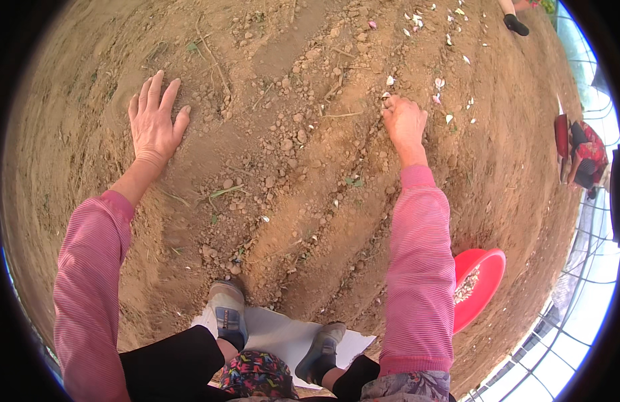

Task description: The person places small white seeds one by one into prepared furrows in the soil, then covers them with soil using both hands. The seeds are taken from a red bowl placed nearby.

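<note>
My left hand [154, 118] rests palm down on the brown soil [189, 151], fingers spread, with nothing in it. My right hand [405, 118] is at the ground with its fingers curled and drawn together. A pale garlic clove [386, 94] shows right at those fingertips; whether they grip it is hidden. Just beyond it another clove [390, 80] stands out of the soil. To the right of this hand lie several loose white and pinkish cloves [439, 83], scattered toward the far side.
A red plastic basin [483, 296] holding many cloves stands beside my right forearm. My shoes [228, 314] are on a white sheet [269, 326]. A person [588, 156] crouches at far right near a red container [561, 135]. Another person's foot [516, 24] shows at top right.
</note>
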A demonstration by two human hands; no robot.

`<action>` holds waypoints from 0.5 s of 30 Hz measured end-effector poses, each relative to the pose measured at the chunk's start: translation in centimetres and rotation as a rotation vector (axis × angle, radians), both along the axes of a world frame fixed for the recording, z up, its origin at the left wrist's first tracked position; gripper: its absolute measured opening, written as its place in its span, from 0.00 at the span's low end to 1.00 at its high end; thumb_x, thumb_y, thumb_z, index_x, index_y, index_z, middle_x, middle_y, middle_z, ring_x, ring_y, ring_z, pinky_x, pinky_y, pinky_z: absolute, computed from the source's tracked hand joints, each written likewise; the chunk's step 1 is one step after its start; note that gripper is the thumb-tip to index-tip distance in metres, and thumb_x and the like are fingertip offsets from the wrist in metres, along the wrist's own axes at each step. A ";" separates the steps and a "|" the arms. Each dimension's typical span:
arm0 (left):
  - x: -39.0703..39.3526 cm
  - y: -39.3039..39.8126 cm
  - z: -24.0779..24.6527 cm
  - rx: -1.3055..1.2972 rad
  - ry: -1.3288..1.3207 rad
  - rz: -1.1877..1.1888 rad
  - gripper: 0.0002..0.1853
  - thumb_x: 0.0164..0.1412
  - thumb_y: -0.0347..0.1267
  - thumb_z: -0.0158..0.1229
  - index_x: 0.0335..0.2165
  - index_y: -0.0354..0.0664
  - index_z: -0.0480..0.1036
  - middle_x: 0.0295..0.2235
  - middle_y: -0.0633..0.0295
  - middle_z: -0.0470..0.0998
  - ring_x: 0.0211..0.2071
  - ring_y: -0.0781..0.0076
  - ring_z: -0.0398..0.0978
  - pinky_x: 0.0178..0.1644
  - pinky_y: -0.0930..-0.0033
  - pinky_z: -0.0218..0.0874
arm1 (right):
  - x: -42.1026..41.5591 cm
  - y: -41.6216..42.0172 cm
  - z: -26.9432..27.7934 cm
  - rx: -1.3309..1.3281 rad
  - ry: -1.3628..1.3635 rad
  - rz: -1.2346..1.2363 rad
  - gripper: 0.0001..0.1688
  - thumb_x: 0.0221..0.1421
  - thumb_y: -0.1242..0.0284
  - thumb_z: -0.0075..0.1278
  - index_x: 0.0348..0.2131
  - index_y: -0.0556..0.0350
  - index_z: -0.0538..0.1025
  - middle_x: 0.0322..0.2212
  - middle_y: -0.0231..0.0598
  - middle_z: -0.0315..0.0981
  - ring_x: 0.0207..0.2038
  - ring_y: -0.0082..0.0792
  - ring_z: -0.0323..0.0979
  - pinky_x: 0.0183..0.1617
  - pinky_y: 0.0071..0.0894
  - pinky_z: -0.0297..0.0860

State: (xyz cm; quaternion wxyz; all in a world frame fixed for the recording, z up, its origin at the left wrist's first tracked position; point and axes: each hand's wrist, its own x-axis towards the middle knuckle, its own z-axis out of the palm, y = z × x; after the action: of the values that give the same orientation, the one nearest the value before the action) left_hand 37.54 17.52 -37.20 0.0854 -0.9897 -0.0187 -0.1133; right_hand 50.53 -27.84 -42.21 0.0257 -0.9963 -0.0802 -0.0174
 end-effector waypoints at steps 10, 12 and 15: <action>0.1 0.3 -0.6 0.017 0.039 0.019 0.30 0.59 0.47 0.48 0.58 0.50 0.63 0.63 0.56 0.55 0.64 0.55 0.51 0.66 0.51 0.40 | -2.9 -1.5 1.5 0.836 0.134 -0.261 0.10 0.50 0.69 0.59 0.32 0.54 0.79 0.28 0.35 0.76 0.30 0.28 0.74 0.36 0.29 0.69; 0.0 0.4 -0.8 0.016 0.028 0.018 0.30 0.59 0.47 0.48 0.58 0.50 0.63 0.63 0.56 0.55 0.64 0.54 0.51 0.66 0.51 0.40 | -2.9 -1.3 1.6 0.790 0.041 -0.176 0.10 0.50 0.70 0.58 0.34 0.53 0.80 0.27 0.35 0.76 0.30 0.27 0.74 0.36 0.28 0.69; 0.1 0.7 -0.7 0.032 0.029 0.019 0.30 0.59 0.47 0.48 0.58 0.50 0.63 0.64 0.56 0.55 0.65 0.54 0.50 0.67 0.50 0.39 | -2.9 -1.6 0.8 0.751 0.029 -0.183 0.10 0.51 0.70 0.57 0.35 0.51 0.81 0.28 0.35 0.76 0.30 0.28 0.74 0.35 0.29 0.70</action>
State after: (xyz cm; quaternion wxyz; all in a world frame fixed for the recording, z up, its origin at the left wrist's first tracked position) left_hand 37.61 18.22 -37.85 0.1027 -0.9895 -0.0248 -0.0982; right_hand 47.67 -29.41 -41.41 0.3883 -0.9207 0.0212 -0.0337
